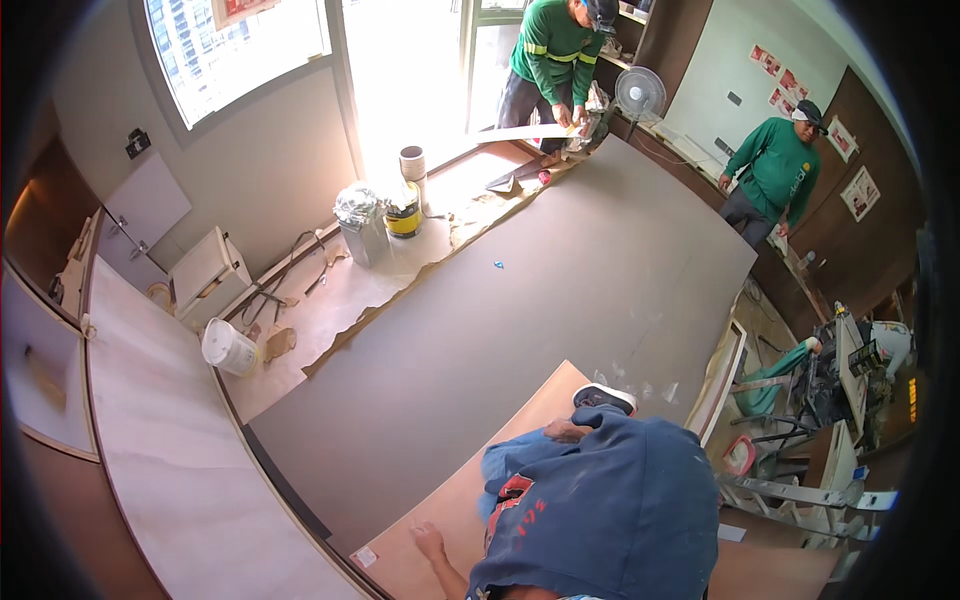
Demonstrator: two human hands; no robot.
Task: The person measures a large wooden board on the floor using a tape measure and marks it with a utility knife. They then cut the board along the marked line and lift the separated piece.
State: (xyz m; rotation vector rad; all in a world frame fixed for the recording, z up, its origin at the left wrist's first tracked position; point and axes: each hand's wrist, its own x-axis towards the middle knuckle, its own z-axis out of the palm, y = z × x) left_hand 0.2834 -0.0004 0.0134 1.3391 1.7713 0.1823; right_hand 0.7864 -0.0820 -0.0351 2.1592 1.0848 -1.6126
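My left hand (428,541) rests on a reddish-brown wood panel (392,542), fingers apart and holding nothing I can see. Near a blue-jean leg (503,457) is my right hand (567,431), partly hidden by a navy sleeve; its fingers cannot be made out. A dark shoe with a white sole (605,399) stands just beyond it, at the panel's far corner. The navy shirt (610,505) with a red print covers much of the panel. Under and beyond the panel spreads a wide grey sheet (480,320).
A green-shirted person (548,50) handles a long pale strip (520,133) at the back; another (775,165) stands at the right. Left lie a white bucket (231,347), a yellow-black can (403,211) and cables (280,280). A ladder (800,492) and tools crowd the right.
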